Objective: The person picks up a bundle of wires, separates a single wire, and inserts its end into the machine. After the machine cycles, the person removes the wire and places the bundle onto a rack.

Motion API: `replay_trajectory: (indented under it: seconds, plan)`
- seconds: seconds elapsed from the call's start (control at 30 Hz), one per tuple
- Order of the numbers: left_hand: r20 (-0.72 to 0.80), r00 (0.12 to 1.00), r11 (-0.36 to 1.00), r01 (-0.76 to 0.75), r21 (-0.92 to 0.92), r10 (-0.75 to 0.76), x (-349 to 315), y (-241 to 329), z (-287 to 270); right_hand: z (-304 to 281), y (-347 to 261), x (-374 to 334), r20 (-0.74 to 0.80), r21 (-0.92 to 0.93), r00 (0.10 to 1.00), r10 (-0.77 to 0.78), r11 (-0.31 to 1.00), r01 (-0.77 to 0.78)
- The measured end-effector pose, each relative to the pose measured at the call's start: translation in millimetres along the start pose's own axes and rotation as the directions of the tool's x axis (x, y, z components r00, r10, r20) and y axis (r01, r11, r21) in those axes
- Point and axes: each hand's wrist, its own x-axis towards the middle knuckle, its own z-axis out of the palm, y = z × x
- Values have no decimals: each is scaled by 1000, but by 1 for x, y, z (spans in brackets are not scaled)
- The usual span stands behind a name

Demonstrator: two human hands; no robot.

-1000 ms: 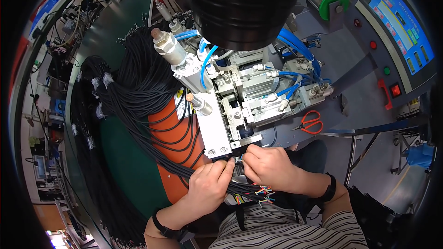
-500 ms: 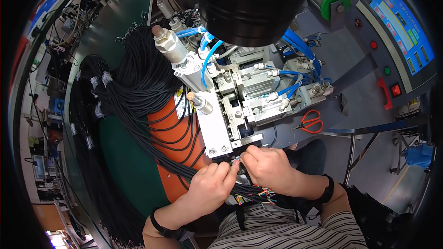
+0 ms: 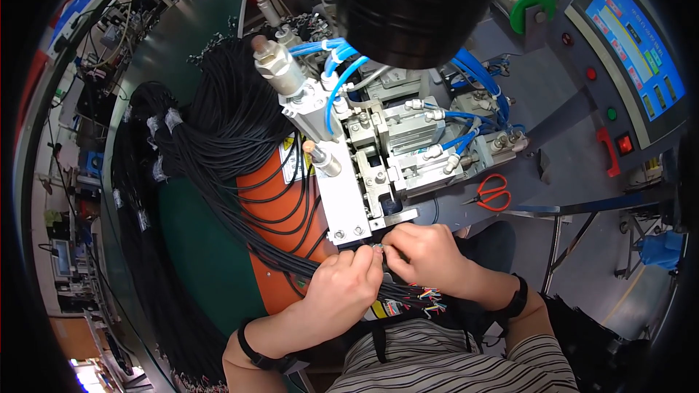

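Observation:
Close together in front of the machine, both of my hands have their fingertips pinched. My left hand is closed on the end of a black cable, most of it hidden by the fingers. Small coloured wire ends show between the fingertips of both hands. My right hand is closed around these thin wires from the right, just below the machine's metal bar. Under my hands lies a bundle of black cables, whose fanned coloured wires stick out below my right wrist.
Orange-handled scissors lie on the grey surface to the right. A control panel with a lit screen stands at the far right. Blue air hoses run over the machine. Heaped black cables cover the left side, near an orange board.
The view has shifted slightly, with the machine appearing a little further right. My fingers have changed their pinch slightly, and the hands remain close together at the wire ends.

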Motion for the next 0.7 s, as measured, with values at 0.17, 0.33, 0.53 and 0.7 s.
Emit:
replay_trajectory:
  seconds: [0.17,0.33,0.53,0.7]
  plan:
    - [-142,982,959,85,-272,-127,-16,-11,10,8,4,-5,20,389,976,217,898,-207]
    - [-242,941,936,154,-316,-237,-46,-34,18,5,1,-7,78,454,952,296,840,-298]
    - [-380,875,883,103,-459,-299,-44,-38,32,1,5,-10,9,297,951,308,908,-297]
    - [-175,749,194,-62,-979,-639,-58,-55,-5,-3,-20,-15,-43,345,967,252,912,-222]
